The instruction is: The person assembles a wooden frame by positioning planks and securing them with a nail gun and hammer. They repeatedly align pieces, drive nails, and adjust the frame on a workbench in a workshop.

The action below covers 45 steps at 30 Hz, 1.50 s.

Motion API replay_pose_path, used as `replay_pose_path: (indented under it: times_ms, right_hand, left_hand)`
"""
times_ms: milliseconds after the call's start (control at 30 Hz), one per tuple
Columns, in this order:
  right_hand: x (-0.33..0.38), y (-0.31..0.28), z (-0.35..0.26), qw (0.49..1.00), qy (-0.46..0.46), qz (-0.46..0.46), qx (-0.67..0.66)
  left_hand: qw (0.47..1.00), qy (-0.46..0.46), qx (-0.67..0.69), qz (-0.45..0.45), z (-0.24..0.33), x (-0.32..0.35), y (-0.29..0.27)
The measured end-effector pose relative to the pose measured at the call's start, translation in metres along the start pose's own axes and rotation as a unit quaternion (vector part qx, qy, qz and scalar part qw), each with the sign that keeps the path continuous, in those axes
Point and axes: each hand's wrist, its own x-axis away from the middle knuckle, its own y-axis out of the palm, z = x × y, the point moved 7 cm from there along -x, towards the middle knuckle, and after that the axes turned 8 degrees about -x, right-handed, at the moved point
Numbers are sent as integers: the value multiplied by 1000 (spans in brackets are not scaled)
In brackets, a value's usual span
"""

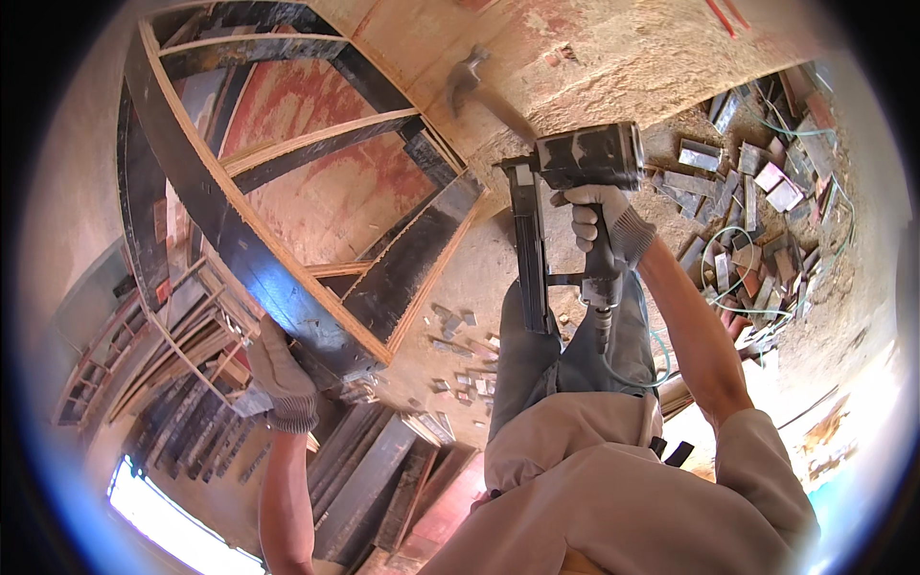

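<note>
My right hand [599, 216], in a pale knit-cuffed glove, is wrapped round the handle of a black pneumatic nail gun [589, 158]. The nail gun's long magazine [530, 240] hangs down in front of my legs, with an air hose joined at the handle's base. At the left stands a curved frame of dark-faced plywood [225, 206], with several cross ribs between its curved sides. My gloved left hand [281, 374] grips the near lower part of this frame; its fingertips are partly hidden behind the board.
A claw hammer [489, 96] lies beyond the nail gun. Wood offcuts [747, 192] are heaped at the right, with the thin green air hose [733, 273] looping among them. Stacked planks [359, 470] and curved strips [172, 350] lie at the lower left. Small scraps [470, 383] litter the floor by my legs.
</note>
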Motion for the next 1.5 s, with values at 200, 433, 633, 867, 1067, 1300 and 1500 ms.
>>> replay_pose_path:
  times_ms: [200, 433, 633, 867, 1067, 1300, 1500]
  right_hand:
    - [15, -21, 54, 989, -75, -30, -124]
    - [28, 7, 174, 937, -243, -42, -248]
    - [125, 94, 223, 911, -374, -45, -169]
    - [182, 157, 242, 859, -478, -114, -145]
    - [211, 203, 260, 840, -522, -99, -111]
    - [244, 218, 247, 809, -559, -104, -150]
    - [173, 198, 260, 820, -494, -179, -225]
  left_hand:
    - [932, -247, 239, -116, -19, -13, 20]
    - [922, -249, 233, -186, -15, -35, 33]
    - [963, -117, 158, -185, 0, -45, 20]
    - [960, 19, 204, -189, -22, -35, 18]
    - [952, 14, 289, 96, -112, 46, -26]
    - [948, 50, 302, 83, -99, 58, -32]
    - [965, 11, 203, -164, -8, -41, 6]
